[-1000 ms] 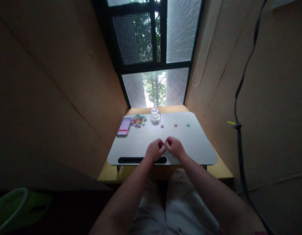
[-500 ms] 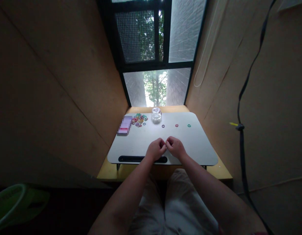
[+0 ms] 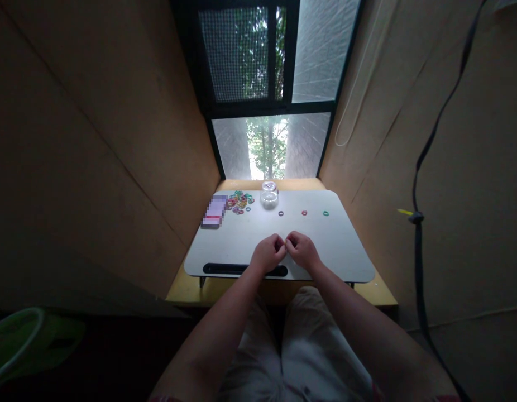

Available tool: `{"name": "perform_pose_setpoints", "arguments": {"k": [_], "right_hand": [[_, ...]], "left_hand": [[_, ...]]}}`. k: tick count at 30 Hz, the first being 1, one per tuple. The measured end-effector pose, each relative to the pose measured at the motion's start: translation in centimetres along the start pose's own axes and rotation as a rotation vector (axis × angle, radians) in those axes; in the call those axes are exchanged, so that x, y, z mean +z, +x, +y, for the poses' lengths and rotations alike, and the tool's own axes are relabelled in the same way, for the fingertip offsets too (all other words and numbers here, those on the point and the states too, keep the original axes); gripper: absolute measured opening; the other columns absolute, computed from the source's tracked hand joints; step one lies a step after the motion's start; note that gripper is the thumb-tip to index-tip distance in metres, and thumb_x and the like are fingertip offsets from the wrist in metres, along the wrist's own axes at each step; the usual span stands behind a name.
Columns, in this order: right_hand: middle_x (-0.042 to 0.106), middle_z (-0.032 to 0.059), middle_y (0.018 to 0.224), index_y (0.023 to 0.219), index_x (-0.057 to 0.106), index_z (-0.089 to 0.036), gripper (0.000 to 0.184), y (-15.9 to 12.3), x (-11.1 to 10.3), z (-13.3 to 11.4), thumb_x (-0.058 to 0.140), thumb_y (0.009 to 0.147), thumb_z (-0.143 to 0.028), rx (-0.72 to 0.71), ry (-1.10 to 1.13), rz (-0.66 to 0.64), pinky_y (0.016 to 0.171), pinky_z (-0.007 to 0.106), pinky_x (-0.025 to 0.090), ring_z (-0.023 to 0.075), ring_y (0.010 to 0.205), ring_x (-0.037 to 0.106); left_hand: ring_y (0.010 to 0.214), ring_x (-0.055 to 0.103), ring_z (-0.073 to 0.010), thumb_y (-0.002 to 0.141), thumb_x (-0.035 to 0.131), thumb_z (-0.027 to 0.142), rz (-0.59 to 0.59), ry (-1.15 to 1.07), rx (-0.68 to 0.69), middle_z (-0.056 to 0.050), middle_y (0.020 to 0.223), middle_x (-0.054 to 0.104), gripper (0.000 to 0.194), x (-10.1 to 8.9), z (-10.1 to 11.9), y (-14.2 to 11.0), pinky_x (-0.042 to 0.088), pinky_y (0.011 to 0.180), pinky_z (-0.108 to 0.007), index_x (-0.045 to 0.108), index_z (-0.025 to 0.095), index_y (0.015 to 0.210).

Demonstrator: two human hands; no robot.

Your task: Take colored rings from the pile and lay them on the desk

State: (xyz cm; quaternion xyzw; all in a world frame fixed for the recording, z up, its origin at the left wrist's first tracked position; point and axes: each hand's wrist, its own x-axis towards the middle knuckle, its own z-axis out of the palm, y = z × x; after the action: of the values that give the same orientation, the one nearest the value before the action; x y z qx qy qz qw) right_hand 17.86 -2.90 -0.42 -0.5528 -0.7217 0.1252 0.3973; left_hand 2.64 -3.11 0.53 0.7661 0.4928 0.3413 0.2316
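My left hand (image 3: 268,253) and my right hand (image 3: 302,249) meet fingertip to fingertip above the white lap table (image 3: 338,251). Both are closed in a pinch. Whatever they grip between them is too small to name. Beyond the hands, a dark purple ring (image 3: 281,213), a red ring (image 3: 304,213) and a green ring (image 3: 326,213) lie spaced out in a row. A pile of small coloured rings (image 3: 242,201), resembling hair ties, lies at the back left. Close to it stands a clear round container (image 3: 269,199).
A phone-like object (image 3: 215,211), blurred out, lies at the table's left edge. Along the near edge runs a black slot (image 3: 225,269). Walls flank both sides, and a window (image 3: 270,145) rises behind. A dark strap (image 3: 417,245) hangs at right; a green basin (image 3: 36,346) is at lower left.
The view has shifted slightly. Both hands stay pinched together in nearly the same spot, and the rings on the table have not moved.
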Motion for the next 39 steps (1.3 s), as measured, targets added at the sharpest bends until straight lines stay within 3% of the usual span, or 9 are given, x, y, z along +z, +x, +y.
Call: {"name": "perform_pose_setpoints", "arguments": {"k": [39], "right_hand": [[0.059, -0.0004, 0.064, 0.07, 0.056, -0.019, 0.013, 0.0, -0.08, 0.1, 0.051, 0.08, -0.025, 0.016, 0.053, -0.002, 0.056, 0.022, 0.034, 0.0118, 0.058, 0.049]], "left_hand": [[0.059, 0.049, -0.0105, 0.08, 0.051, 0.032, -0.019, 0.054, -0.02, 0.001, 0.067, 0.06, 0.015, 0.01, 0.26, 0.0, 0.034, 0.057, -0.023, 0.055, 0.019, 0.075]]}}
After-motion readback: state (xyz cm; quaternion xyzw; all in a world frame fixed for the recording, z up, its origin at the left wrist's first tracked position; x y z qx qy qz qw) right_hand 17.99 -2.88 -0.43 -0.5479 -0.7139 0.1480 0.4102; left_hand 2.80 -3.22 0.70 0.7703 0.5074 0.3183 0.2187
